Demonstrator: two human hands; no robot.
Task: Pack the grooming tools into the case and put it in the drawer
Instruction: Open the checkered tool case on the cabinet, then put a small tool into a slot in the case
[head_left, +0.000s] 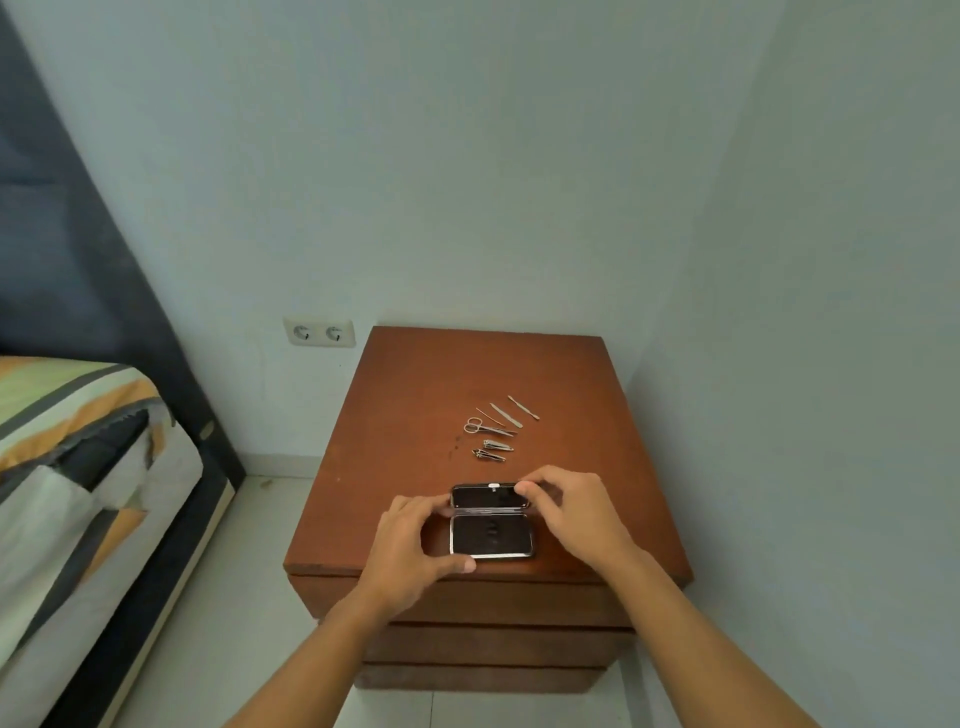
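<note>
While the black case (491, 525) lies open near the front edge of the wooden nightstand (405, 415), both hands are on it. The left hand (415, 540) grips the case from its left side: the fingers curl around the left end near the hinge, and the thumb lies along the front edge of the lower half. The right hand (571, 514) holds the raised lid at its right corner, with thumb and fingertips pinched on the rim. The lid stands tilted up behind the base, and a small metal clasp shows in the middle of its upper edge. The inside of the case is dark, and I cannot tell if any tool is already in it.

The grooming tools lie further back on the surface, apart from the case. There are small scissors (485, 428), two nail clippers (492, 450) just beside each other, and three thin metal sticks: a fine one (489, 417), a wider file (505, 414) and a pusher (522, 407) on the right. All of them lie flat and none touches the hands.

The drawers (498, 644) in the front of the nightstand are closed. A double wall socket (319, 332) is on the wall to the left, and a bed (78, 441) with a striped cover stands at the left side.
</note>
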